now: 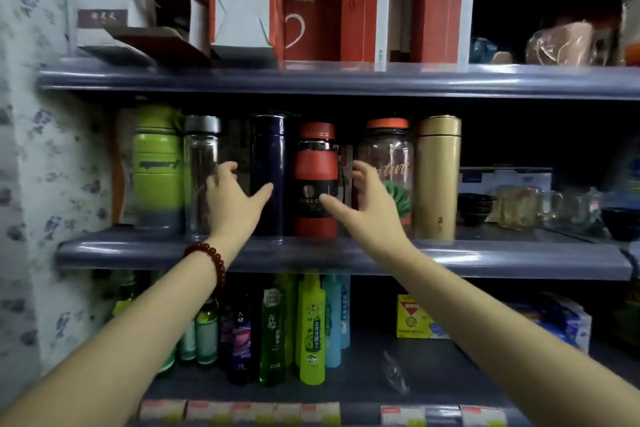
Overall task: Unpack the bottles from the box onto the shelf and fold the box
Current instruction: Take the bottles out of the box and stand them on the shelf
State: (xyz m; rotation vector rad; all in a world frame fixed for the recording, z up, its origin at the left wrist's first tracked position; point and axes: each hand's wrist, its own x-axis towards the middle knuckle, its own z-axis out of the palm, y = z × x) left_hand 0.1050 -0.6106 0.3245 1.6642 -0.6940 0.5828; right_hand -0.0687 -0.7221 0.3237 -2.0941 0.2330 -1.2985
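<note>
While splayed, hands (232, 206) (369, 210) by red bottle (316, 163).

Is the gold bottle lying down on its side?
No, the gold bottle stands upright on the middle shelf, right of the clear jar with the orange lid.

The middle shelf (346, 255) is showing a smooth grey edge with a soft sheen, looking like plastic-covered metal. Standing on it, the dark blue flask (268, 170) is gleaming with a glossy, polished finish. Just left of that flask, the clear bottle (201, 180) is looking like glass under a brushed silver cap. Further left, the green flask (157, 163) is shining like smooth plastic. Right of the blue flask, the red bottle (316, 180) is wearing a matt, rubbery-looking sleeve; beyond it the clear jar (388, 163) is glinting, and the gold flask (437, 177) is showing a satin metallic finish. Above, red boxes (360, 3) are looking like matt cardboard.
</note>
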